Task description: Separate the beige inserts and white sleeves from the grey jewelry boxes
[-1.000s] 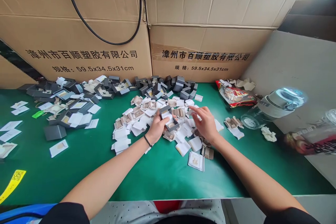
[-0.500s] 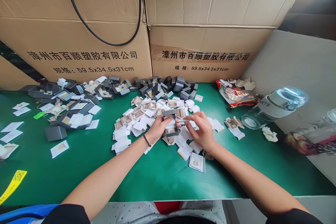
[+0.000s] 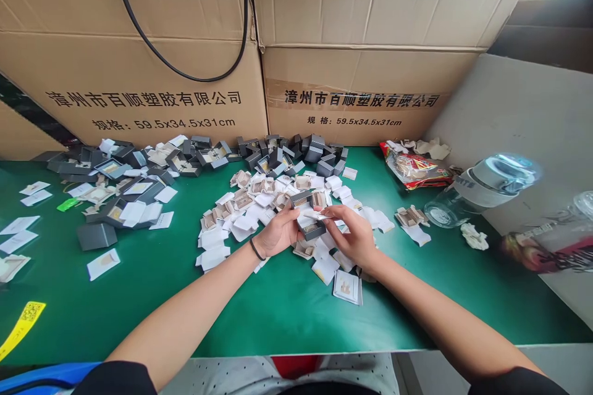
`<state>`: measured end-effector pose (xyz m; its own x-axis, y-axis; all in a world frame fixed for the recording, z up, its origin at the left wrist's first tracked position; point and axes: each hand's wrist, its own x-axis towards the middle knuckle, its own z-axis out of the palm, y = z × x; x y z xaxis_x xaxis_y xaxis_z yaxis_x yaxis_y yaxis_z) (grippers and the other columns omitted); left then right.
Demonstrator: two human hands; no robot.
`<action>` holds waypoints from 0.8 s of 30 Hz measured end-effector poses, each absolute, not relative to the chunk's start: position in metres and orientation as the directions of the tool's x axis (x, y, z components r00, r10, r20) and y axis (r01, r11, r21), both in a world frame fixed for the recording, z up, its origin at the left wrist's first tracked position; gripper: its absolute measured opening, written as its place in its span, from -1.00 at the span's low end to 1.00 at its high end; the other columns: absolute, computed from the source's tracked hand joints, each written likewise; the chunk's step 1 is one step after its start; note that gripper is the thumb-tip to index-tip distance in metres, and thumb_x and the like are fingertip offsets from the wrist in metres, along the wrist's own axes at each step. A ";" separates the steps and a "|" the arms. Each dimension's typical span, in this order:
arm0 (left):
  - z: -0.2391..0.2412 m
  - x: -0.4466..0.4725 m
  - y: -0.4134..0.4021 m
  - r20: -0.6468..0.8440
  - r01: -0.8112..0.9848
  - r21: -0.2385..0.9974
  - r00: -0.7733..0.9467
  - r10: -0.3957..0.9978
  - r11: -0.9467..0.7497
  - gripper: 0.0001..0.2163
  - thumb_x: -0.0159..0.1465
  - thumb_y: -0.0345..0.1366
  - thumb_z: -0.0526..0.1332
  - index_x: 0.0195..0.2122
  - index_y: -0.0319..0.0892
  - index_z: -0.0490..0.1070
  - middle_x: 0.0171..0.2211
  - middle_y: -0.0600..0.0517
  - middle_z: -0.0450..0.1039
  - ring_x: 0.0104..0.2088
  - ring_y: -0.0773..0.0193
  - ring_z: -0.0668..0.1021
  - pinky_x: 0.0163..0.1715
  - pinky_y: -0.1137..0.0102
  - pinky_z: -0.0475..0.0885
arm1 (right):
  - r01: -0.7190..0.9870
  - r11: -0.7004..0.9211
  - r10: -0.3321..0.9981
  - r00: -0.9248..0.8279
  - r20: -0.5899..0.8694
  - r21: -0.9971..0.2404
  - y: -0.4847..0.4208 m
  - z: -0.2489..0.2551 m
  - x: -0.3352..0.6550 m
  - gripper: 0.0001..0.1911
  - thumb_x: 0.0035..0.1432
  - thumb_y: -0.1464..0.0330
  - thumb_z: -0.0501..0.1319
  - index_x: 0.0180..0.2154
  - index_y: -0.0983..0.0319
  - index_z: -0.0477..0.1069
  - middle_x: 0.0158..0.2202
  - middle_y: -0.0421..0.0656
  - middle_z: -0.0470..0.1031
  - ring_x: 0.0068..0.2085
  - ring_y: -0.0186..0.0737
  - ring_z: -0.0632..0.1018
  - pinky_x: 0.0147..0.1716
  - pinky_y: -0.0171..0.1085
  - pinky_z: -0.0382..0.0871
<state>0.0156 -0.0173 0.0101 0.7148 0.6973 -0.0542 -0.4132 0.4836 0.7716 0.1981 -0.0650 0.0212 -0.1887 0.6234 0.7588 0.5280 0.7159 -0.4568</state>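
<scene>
On the green table [image 3: 296,315], a loose heap of paper inserts [image 3: 214,238] spreads beneath both hands. The left hand [image 3: 278,234] curls its fingers around the side of something, while the right hand [image 3: 356,236] seems to pinch with thumb and forefinger; between them, above the heap, sits the left's dark grey box [image 3: 314,231], the right's white piece [image 3: 309,216] across its opening. A light, steady grip should spare the walls; a straight, gentle movement, the piece.

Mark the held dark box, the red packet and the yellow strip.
Dark box [image 3: 315,231]: head view, on its near end wall.
Red packet [image 3: 414,169]: head view, middle of its wrapper.
Yellow strip [image 3: 21,326]: head view, midway along it, below the printed code.
</scene>
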 end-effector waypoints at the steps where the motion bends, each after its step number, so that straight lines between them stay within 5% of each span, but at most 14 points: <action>1: 0.011 0.016 -0.017 -0.046 -0.421 0.758 0.728 0.684 0.499 -0.53 0.23 -0.12 0.14 0.15 -0.11 0.21 -0.02 -0.11 0.42 -0.09 0.12 0.48 -0.32 0.38 0.43 | 0.541 0.713 0.617 -0.181 0.766 -0.447 -0.064 0.022 0.199 -0.85 0.16 0.51 0.11 -0.22 0.18 0.29 -0.26 -0.10 0.50 -0.27 -0.26 0.53 -0.34 -0.25 0.46; 7: 0.011 0.018 -0.017 -0.083 -0.375 0.741 0.772 0.630 0.557 -0.53 0.26 -0.01 0.03 0.13 -0.12 0.24 -0.06 -0.12 0.43 -0.13 0.14 0.49 -0.33 0.37 0.41 | 0.591 0.704 0.597 -0.194 0.778 -0.393 -0.061 0.022 0.204 -0.89 0.16 0.48 0.12 -0.25 0.19 0.31 -0.32 -0.11 0.49 -0.30 -0.23 0.51 -0.33 -0.22 0.43; 13: 0.005 0.019 -0.016 -0.167 -0.260 0.826 0.735 0.657 0.501 -0.61 0.21 -0.01 0.12 -0.08 -0.17 0.37 -0.32 -0.05 0.47 -0.38 0.28 0.49 -0.39 0.39 0.41 | 0.629 0.723 0.582 -0.335 0.741 -0.284 -0.059 0.018 0.205 -0.85 0.17 0.49 0.09 -0.23 0.19 0.33 -0.30 -0.09 0.48 -0.30 -0.22 0.47 -0.35 -0.23 0.39; 24: 0.004 0.019 -0.020 -0.191 -0.145 0.912 0.680 0.708 0.385 -0.62 0.14 0.09 0.12 -0.32 -0.18 0.29 -0.51 0.11 0.33 -0.50 0.38 0.43 -0.42 0.41 0.41 | 0.616 0.726 0.577 -0.303 0.759 -0.307 -0.060 0.018 0.204 -0.86 0.16 0.50 0.10 -0.23 0.20 0.33 -0.33 -0.11 0.49 -0.33 -0.25 0.45 -0.36 -0.25 0.38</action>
